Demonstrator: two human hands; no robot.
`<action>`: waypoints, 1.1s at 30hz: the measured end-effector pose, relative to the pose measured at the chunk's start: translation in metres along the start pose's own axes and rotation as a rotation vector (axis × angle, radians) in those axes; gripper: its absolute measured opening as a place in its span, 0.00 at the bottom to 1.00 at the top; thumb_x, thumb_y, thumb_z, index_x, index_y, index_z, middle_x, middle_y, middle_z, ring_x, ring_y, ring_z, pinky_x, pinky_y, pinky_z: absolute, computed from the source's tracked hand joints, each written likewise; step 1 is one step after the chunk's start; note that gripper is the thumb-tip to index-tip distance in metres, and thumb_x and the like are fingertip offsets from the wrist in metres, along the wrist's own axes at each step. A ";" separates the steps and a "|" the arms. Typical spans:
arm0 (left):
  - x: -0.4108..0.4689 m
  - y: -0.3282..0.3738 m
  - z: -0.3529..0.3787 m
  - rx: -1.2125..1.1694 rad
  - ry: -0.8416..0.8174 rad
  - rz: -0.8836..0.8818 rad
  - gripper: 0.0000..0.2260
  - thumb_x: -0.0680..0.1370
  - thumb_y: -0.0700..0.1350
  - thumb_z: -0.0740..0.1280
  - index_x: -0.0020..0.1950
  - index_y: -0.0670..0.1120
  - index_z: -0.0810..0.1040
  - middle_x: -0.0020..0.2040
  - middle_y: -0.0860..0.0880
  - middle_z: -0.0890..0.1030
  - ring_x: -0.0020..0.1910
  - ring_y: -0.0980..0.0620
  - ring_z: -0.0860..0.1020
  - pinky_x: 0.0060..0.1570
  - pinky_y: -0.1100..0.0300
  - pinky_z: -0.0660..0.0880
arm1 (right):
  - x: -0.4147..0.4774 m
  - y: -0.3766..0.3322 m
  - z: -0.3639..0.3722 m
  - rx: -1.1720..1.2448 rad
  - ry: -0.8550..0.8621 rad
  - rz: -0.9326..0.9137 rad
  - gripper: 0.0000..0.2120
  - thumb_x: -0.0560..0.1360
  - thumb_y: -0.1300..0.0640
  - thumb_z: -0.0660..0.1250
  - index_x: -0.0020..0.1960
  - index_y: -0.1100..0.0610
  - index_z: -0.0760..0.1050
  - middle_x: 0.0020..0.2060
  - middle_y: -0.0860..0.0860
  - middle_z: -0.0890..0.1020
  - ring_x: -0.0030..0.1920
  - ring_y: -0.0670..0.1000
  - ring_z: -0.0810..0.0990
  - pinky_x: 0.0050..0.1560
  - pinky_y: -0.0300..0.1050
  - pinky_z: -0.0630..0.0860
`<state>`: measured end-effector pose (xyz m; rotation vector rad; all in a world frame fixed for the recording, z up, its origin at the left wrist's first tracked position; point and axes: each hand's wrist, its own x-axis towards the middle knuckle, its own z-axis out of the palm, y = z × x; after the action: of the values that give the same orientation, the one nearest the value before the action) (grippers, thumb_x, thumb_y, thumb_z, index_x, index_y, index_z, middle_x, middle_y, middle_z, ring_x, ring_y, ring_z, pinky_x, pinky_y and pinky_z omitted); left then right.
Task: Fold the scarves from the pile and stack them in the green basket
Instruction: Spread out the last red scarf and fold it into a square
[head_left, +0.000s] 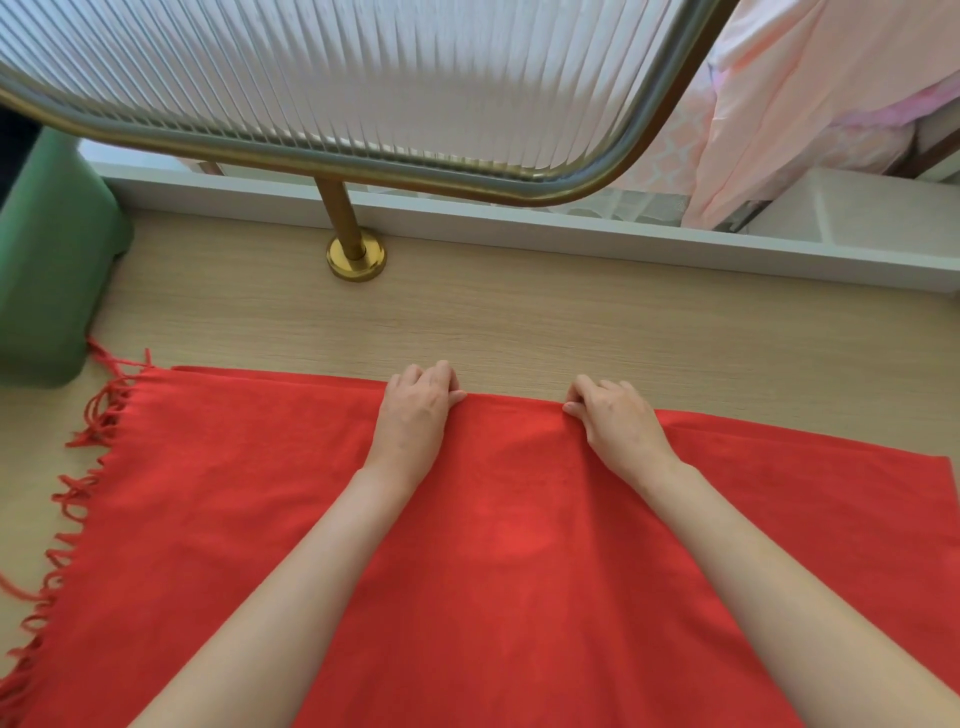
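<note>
A red scarf lies spread flat over the wooden tabletop, its fringe trailing at the left side. Along its far edge two layers lie one over the other. My left hand grips that far edge near the middle, fingers curled over the cloth. My right hand grips the same edge a little to the right, thumb tucked against the fabric. The green basket stands at the left edge of the table, touching the fringe; its inside is out of view.
A brass post with a round foot stands on the table behind the scarf and carries a ribbed glass screen. A white ledge runs along the back. Pink bedding hangs at the top right.
</note>
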<state>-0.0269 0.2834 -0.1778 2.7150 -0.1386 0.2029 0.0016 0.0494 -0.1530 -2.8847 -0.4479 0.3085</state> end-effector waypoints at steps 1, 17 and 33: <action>0.002 0.000 0.000 0.030 -0.007 0.000 0.10 0.71 0.42 0.75 0.39 0.44 0.73 0.31 0.49 0.75 0.32 0.46 0.74 0.37 0.54 0.69 | 0.001 0.000 0.000 -0.011 0.000 -0.004 0.07 0.80 0.55 0.61 0.48 0.58 0.73 0.40 0.57 0.80 0.45 0.59 0.77 0.49 0.47 0.66; 0.003 -0.006 0.010 0.067 -0.013 -0.066 0.09 0.72 0.50 0.70 0.41 0.45 0.76 0.40 0.46 0.76 0.42 0.43 0.75 0.45 0.52 0.68 | 0.003 -0.010 0.003 -0.019 0.049 -0.012 0.05 0.76 0.56 0.67 0.50 0.58 0.75 0.45 0.54 0.77 0.50 0.57 0.74 0.54 0.50 0.66; 0.015 -0.010 -0.001 -0.157 -0.185 0.009 0.12 0.73 0.51 0.72 0.52 0.46 0.80 0.51 0.46 0.76 0.54 0.44 0.72 0.55 0.53 0.63 | 0.009 -0.027 0.012 0.254 0.032 0.075 0.05 0.74 0.57 0.70 0.48 0.57 0.78 0.47 0.51 0.76 0.55 0.54 0.67 0.53 0.44 0.55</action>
<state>-0.0106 0.2917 -0.1784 2.5732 -0.2112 -0.0549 -0.0004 0.0796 -0.1595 -2.6573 -0.2734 0.3064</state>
